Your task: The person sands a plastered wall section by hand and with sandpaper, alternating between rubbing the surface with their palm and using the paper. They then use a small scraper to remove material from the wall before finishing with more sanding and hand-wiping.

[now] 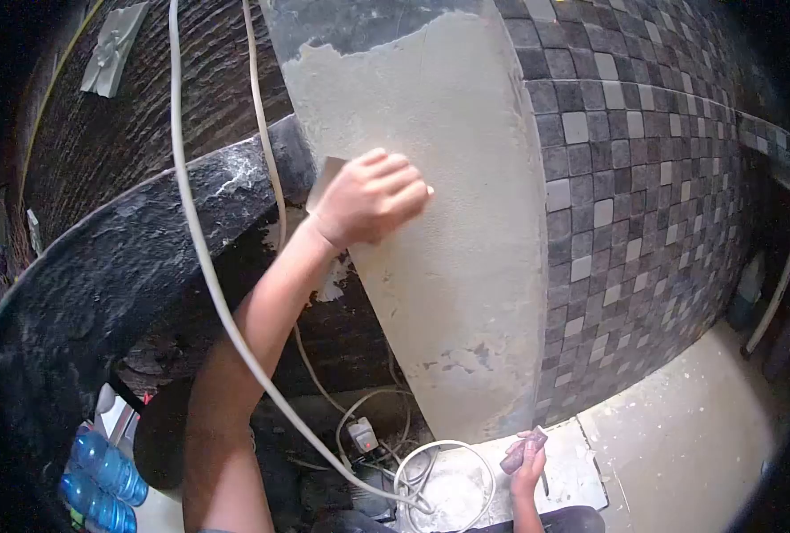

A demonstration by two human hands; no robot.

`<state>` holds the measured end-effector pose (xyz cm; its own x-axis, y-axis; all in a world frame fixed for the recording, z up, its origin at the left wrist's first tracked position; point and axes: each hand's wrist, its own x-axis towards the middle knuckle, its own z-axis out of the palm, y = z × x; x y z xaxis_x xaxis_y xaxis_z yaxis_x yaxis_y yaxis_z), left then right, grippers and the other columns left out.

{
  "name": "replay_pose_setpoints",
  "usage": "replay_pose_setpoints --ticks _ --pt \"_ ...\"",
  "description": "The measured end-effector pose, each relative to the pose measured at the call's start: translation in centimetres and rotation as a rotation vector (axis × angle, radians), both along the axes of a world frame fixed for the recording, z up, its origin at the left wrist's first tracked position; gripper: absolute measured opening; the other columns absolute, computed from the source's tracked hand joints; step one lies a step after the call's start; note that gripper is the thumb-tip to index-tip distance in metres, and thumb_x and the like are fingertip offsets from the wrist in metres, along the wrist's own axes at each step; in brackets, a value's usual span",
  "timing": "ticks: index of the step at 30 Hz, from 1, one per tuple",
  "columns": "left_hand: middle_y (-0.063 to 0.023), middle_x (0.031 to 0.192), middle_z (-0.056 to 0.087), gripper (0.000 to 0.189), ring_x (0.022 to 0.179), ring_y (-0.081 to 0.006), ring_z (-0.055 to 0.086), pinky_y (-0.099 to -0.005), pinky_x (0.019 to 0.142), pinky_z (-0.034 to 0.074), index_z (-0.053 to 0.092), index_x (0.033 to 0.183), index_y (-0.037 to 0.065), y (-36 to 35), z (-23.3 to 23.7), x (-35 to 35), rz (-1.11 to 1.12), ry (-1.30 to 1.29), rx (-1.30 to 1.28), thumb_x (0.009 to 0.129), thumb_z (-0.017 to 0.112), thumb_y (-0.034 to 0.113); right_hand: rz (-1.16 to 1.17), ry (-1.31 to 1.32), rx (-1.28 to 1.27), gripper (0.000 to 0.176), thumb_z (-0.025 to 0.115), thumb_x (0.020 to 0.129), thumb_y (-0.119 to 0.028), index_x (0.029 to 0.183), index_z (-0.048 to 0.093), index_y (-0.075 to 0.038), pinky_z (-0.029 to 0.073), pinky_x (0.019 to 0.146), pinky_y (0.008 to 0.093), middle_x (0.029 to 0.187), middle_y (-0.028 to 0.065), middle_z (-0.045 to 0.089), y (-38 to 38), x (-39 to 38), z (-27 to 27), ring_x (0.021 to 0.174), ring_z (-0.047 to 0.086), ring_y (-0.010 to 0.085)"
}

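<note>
Plaster [448, 240] partly hidden behind left hand [375, 200], clamped on blurred flat tool [326, 178]; right hand [527, 471] gripping block [512, 459]

Operator's body: bare hands and arms, with dark clothing at the lower edge of the view.
The left hand [373, 200] and left forearm [275, 302] were uncovered; the forearm widened from a narrow wrist [326, 233] toward the elbow. A narrow edge of dark grey fabric [213, 530] crossed the upper arm [226, 493]. The right hand [525, 466] and right forearm [526, 513] were also bare. Dark cloth [574, 520] with soft folds showed beside the right forearm; its garment type could not be determined.
</note>
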<state>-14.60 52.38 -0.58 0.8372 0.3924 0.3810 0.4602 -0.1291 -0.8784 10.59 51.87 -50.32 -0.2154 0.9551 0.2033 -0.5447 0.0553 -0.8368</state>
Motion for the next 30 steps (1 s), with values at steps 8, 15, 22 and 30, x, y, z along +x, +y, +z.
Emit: replay_pose_setpoints --ticks 8,15,22,30 --pt "-0.0018 0.073 0.058 0.014 0.074 -0.019 0.061 -0.0326 0.068 0.05 0.056 0.077 0.012 -0.4 1.1 -0.1 0.127 -0.003 0.151 0.087 0.065 0.014 0.027 -0.001 -0.021 0.03 0.042 0.106 -0.026 0.115 0.053 0.0 0.046 0.067 0.0268 0.081 0.0088 0.06 -0.1 -0.1 1.3 0.073 0.057 0.0144" --pt "-0.0002 0.073 0.053 0.011 0.073 -0.0171 0.058 -0.0324 0.065 0.049 0.056 0.08 0.013 0.0 -5.0 -1.1 0.047 0.132 -0.228 0.079 0.066 0.016 0.0 -0.04 0.059 0.031 0.043 0.105 -0.029 0.114 0.053 -0.001 0.044 0.066 0.0253 0.08 0.0073 0.06 -0.8 0.9 2.1 0.072 0.055 0.0122" --pt "0.0002 0.071 0.057 0.011 0.073 -0.0177 0.063 -0.034 0.065 0.053 0.055 0.078 0.014 0.8 -1.6 -0.7 0.058 -0.012 0.105 0.078 0.066 0.015 -0.013 -0.037 0.044 0.032 0.043 0.104 -0.031 0.113 0.053 -0.002 0.044 0.07 0.0278 0.079 0.0071 0.059 -0.1 0.7 2.0 0.074 0.054 0.0138" --pt "-0.001 0.074 0.056 0.012 0.074 -0.0189 0.06 -0.0319 0.066 0.049 0.056 0.081 0.011 0.1 -1.4 0.0 0.018 0.004 -0.121 0.084 0.067 0.015 -0.046 -0.027 0.073 0.036 0.043 0.103 -0.034 0.114 0.053 -0.001 0.045 0.07 0.0277 0.08 0.0077 0.059 -0.5 1.3 3.3 0.074 0.056 0.0145"
